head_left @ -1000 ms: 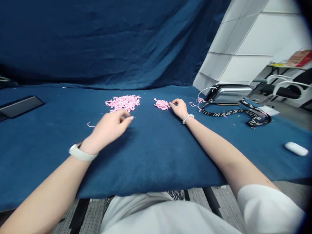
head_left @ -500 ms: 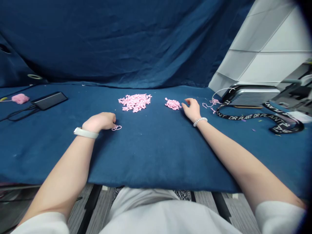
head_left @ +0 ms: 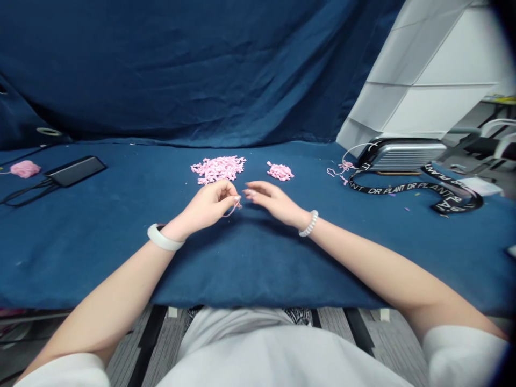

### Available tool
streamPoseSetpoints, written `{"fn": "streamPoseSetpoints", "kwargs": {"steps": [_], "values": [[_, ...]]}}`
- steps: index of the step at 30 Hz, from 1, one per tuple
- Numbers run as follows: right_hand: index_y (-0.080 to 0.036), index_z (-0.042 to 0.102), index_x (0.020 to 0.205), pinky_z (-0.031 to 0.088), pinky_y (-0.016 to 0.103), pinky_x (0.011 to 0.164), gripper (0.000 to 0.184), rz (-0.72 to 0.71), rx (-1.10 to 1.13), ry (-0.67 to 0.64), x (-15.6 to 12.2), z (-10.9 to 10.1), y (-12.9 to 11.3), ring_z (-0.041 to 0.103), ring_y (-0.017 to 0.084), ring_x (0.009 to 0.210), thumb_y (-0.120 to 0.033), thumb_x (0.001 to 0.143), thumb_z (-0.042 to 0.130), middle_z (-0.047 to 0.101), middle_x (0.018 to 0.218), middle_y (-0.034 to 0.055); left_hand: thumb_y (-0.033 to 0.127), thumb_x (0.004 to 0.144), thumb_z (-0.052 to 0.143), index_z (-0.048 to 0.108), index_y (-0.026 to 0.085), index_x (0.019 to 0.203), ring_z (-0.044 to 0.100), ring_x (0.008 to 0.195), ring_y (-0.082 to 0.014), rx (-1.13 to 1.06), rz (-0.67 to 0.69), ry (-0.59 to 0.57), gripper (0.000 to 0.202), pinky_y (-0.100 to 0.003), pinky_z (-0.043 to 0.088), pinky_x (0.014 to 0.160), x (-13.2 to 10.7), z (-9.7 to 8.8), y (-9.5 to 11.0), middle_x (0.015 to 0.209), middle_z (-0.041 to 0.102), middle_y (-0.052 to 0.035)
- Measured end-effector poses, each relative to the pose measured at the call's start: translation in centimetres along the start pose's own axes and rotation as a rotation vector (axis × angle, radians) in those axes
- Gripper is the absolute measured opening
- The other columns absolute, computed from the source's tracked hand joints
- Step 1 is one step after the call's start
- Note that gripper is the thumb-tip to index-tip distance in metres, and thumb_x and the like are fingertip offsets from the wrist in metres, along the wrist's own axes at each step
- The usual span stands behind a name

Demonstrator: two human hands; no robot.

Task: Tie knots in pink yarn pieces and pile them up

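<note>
Between the thumb and fingers of my left hand (head_left: 213, 205) is a short loop of pink yarn (head_left: 233, 208), pinched over the middle of the table. Just to its right, my right hand (head_left: 272, 200) is held with thumb and fingers apart and nothing visible between them. Behind my left hand lies a wide pile of small knotted pink yarn pieces (head_left: 220, 167). A smaller pink pile (head_left: 280, 171) sits beyond my right hand.
On the left are a ball of pink yarn (head_left: 25, 169) and a black device with cables (head_left: 75, 171). To the right lie loose pink yarn scraps (head_left: 342, 171), a black lettered strap (head_left: 387, 190) and a silver ribbed case (head_left: 407, 156). A blue cloth (head_left: 242, 269) covers the table.
My left hand has lifted the pink yarn and moved right to the middle. My right hand has come left from beside the small pile towards it. The view has shifted slightly.
</note>
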State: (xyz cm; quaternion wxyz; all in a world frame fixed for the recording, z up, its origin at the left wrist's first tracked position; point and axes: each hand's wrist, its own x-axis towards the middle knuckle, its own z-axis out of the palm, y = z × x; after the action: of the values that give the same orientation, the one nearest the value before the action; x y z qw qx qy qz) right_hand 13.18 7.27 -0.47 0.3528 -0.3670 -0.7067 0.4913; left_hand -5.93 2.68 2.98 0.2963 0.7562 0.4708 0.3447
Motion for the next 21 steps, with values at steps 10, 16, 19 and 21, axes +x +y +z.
{"fn": "streamPoseSetpoints", "kwargs": {"steps": [10,16,19,21], "values": [[-0.009,0.054,0.086,0.040,0.012,0.051,0.044,0.168,0.250,-0.272,-4.1,3.0,-2.0,0.040,-0.003,0.047,-0.051,0.074,0.053,0.044,0.053,-0.0048,0.019,0.084,0.049,0.059,0.016,0.103,0.059,0.084,-0.0149,0.371,0.414,0.236,0.021,-0.028,0.044,0.079,-1.0,1.8,-0.1,0.090,0.065,-0.0056],[-0.009,0.056,0.089,0.032,0.012,0.046,0.049,0.232,0.261,-0.157,-5.7,-0.4,-1.1,0.031,-0.004,0.042,-0.055,0.075,0.050,0.032,0.047,-0.0069,0.022,0.088,0.043,0.062,0.015,0.092,0.056,0.083,-0.0157,0.496,0.416,0.195,0.021,-0.028,0.042,0.079,-0.6,1.1,-0.7,0.087,0.063,-0.0068],[-0.009,0.056,0.089,0.030,0.013,0.048,0.050,0.230,0.271,-0.060,-6.0,-2.6,-0.3,0.029,-0.003,0.042,-0.057,0.076,0.048,0.027,0.045,-0.0070,0.025,0.088,0.044,0.061,0.015,0.083,0.055,0.078,-0.0149,0.434,0.297,0.204,0.020,-0.027,0.041,0.075,-0.5,1.1,-0.6,0.082,0.062,-0.0046],[-0.009,0.058,0.087,0.032,0.014,0.052,0.049,0.208,0.260,0.006,-5.9,-3.8,-0.1,0.033,-0.003,0.045,-0.056,0.075,0.050,0.029,0.045,-0.0061,0.029,0.088,0.045,0.059,0.015,0.079,0.055,0.075,-0.0144,0.326,0.186,0.229,0.022,-0.026,0.040,0.072,-0.3,1.1,-0.7,0.079,0.061,-0.0034]]}}
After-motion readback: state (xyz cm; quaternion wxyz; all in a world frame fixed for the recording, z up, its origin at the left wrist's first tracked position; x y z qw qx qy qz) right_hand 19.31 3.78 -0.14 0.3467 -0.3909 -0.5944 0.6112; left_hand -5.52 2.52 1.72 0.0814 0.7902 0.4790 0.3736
